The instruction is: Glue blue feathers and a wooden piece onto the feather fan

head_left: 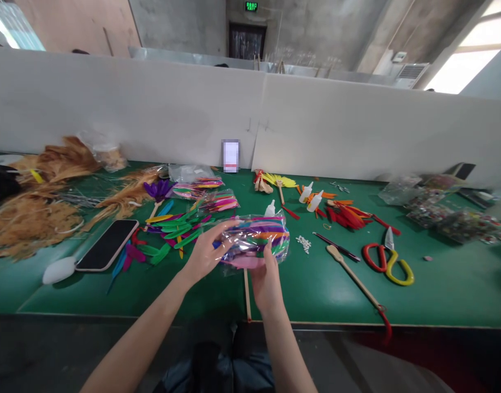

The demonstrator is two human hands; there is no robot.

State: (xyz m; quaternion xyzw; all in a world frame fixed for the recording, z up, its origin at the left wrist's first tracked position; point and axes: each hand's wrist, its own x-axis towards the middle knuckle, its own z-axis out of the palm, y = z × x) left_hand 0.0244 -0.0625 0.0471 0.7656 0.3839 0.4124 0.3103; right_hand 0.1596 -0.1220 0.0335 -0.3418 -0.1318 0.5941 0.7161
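Both hands hold a clear plastic bag of coloured feathers point(254, 236) above the front middle of the table. My left hand point(205, 252) grips its left end, and my right hand point(267, 279) clasps it from below, thumb over the front. Purple, orange, blue, green and pink show through the shiny plastic. Beneath the bag a thin wooden stick point(247, 297) reaches towards the table edge, its upper end hidden. Left of my hands lie loose feathers point(178, 229). Behind the bag stands a small white squeeze bottle point(270, 208), partly covered.
Red-and-yellow scissors point(388, 262), a wooden stick with a red end point(354, 277), a dark pen point(338, 248) and white beads point(304, 244) lie to the right. A black-screened phone point(107, 245) and tan fibre bundles point(33, 224) occupy the left. A white partition point(172, 114) stands behind the green table point(316, 297).
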